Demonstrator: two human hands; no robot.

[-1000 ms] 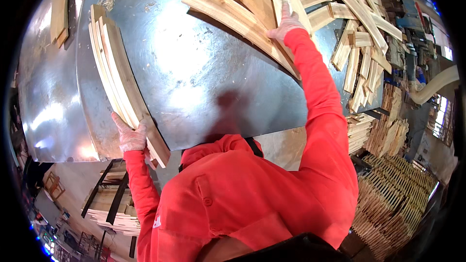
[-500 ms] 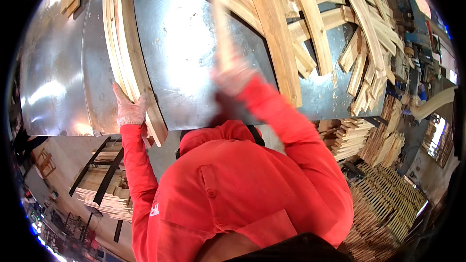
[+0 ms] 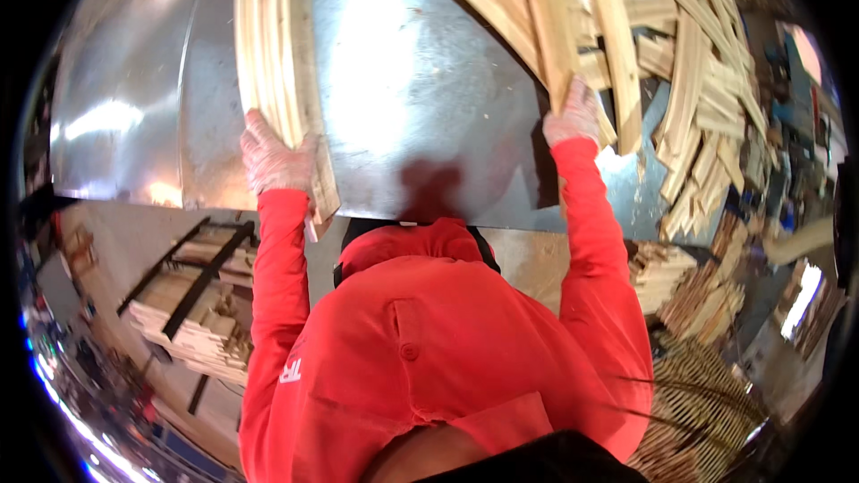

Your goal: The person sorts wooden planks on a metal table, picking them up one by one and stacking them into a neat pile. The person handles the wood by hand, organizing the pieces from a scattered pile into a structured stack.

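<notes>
My left hand (image 3: 279, 159), in a thin pale glove, is closed around the near end of a bundle of long wooden strips (image 3: 273, 36). The strips lie side by side on the metal table (image 3: 376, 179), their near ends by its front edge. On the right, my right hand (image 3: 574, 114), gloved too, grips the near end of a wide wooden board (image 3: 548, 18). That board slopes over other pieces, and a dark shadow falls on the table beside it. How far the fingers reach underneath either load is hidden.
A loose heap of wooden slats (image 3: 693, 89) covers the table's right side. Stacked slats (image 3: 662, 277) stand below the right edge, and a rack of boards (image 3: 192, 304) stands at the lower left. A seam (image 3: 186, 80) crosses the tabletop left of the bundle.
My right hand, blurred with a wooden strip over the middle of the table, has moved right and now grips the wide board. My left hand stays on the bundle. The whole view has shifted.
</notes>
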